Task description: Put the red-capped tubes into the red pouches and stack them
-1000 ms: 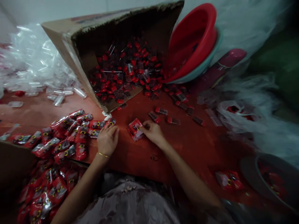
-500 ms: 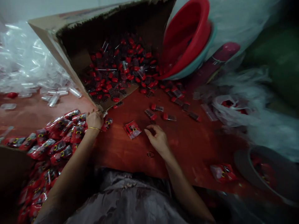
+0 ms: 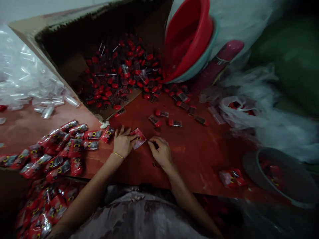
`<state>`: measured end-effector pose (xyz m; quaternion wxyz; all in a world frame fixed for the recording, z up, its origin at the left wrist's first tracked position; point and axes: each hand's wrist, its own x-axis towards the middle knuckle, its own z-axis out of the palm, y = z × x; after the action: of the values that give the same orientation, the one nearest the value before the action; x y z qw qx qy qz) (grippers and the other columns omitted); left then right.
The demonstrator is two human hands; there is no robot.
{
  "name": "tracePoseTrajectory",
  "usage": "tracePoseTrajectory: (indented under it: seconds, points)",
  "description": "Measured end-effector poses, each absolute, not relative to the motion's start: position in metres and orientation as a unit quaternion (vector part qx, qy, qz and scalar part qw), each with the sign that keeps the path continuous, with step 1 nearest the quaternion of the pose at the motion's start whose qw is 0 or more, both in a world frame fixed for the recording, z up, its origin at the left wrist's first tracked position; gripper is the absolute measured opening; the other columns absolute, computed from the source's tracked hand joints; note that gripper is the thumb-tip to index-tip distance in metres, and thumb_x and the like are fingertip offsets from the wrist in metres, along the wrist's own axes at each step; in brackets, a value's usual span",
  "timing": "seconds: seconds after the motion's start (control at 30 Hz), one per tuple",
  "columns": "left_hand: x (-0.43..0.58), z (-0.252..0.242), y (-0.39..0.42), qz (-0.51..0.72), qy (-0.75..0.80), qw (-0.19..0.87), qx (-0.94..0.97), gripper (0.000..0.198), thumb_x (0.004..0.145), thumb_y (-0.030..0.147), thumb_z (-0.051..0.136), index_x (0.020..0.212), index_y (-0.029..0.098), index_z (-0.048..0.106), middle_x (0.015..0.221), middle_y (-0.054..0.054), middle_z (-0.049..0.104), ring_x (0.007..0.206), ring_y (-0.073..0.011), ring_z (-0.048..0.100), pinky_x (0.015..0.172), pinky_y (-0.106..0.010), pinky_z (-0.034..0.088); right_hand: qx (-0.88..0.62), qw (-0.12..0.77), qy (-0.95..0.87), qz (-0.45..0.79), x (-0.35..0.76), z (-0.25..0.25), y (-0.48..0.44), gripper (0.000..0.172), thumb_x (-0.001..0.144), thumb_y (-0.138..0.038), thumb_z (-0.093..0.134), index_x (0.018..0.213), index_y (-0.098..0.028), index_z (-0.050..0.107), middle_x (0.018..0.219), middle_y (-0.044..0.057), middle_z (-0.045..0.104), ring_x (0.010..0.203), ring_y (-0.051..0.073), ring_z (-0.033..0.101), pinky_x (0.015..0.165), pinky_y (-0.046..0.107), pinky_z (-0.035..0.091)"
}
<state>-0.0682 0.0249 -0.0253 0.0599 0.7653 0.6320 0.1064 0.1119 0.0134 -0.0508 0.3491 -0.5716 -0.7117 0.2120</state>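
A flat red printed packet (image 3: pixel 140 137) lies on the red table in front of me. My left hand (image 3: pixel 123 143), with a thin gold bangle at its wrist, has its fingers spread and rests its fingertips on the packet's left side. Just right of the packet is my right hand (image 3: pixel 160 151), thumb and fingers curled together in a pinch; whatever may be between them is too small to make out. Beyond the hands lie several small clear tubes with red caps (image 3: pixel 175 123). A heap of filled red packets (image 3: pixel 74 147) spreads to the left.
A tipped cardboard box (image 3: pixel 62 74) full of red-capped tubes opens toward me. Red (image 3: pixel 204 30) and teal basins lean beside it, near a pink-capped bottle (image 3: pixel 224 54). Clear tubes (image 3: pixel 47 111) pile at left. A grey tub (image 3: pixel 251 166) and another packet (image 3: pixel 231 178) are at right.
My left hand has moved from the box's lower corner rightward onto the single packet. My right hand stays beside the packet, its fingers more curled. The whole view has shifted slightly.
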Motion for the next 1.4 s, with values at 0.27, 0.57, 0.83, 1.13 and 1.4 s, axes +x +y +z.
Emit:
tracePoseTrajectory:
  seconds: [0.27,0.57,0.83,1.13,1.4]
  points:
    - [-0.072,-0.028,0.013,0.205,0.632,0.034,0.746,0.028,0.083,0.039,0.049,0.099,0.029,0.069,0.12,-0.007,0.062,0.124,-0.0313,0.043,0.101,-0.055,0.028,-0.549,0.409,-0.68,0.264,0.106,-0.042,0.006,0.022,0.086,-0.036,0.046,0.09,-0.021,0.061,0.089,0.006,0.067,0.084,0.019,0.061,0.077,0.032,0.046]
    - [-0.056,0.002,0.0,0.382,0.631,0.151,0.658,0.039,0.077,0.036,0.058,0.113,0.022,0.062,0.126,-0.008,0.057,0.126,-0.029,0.041,0.107,-0.05,0.023,-0.531,0.466,-0.595,0.383,0.075,-0.026,0.009,0.027,0.086,-0.04,0.044,0.082,-0.02,0.062,0.073,0.001,0.066,0.066,0.015,0.06,0.061,0.025,0.046]
    - [-0.039,-0.01,-0.008,0.533,0.526,0.618,0.239,0.039,0.053,0.04,0.078,0.079,0.013,0.07,0.081,-0.006,0.072,0.072,-0.015,0.064,0.074,-0.027,0.051,-0.536,0.453,-0.655,0.282,0.076,-0.025,0.0,0.029,0.087,-0.033,0.04,0.067,-0.021,0.057,0.059,0.001,0.058,0.055,0.014,0.053,0.054,0.025,0.04]
    - [-0.047,-0.001,-0.004,0.528,0.535,0.649,0.115,0.038,0.042,0.031,0.084,0.071,0.012,0.067,0.07,-0.003,0.069,0.06,-0.0114,0.062,0.06,-0.024,0.05,-0.501,0.389,-0.73,0.254,0.079,-0.019,0.008,0.03,0.09,-0.03,0.037,0.075,-0.021,0.06,0.068,0.003,0.061,0.066,0.016,0.055,0.063,0.027,0.043]
    - [-0.06,0.011,0.006,0.514,0.507,0.685,0.097,0.029,0.053,0.027,0.081,0.068,0.013,0.06,0.06,-0.001,0.066,0.056,-0.0122,0.06,0.063,-0.027,0.05,-0.543,0.098,-0.833,0.036,0.137,-0.005,0.097,0.046,0.084,-0.007,0.038,0.124,-0.023,0.052,0.131,0.009,0.049,0.109,0.027,0.045,0.084,0.039,0.036]
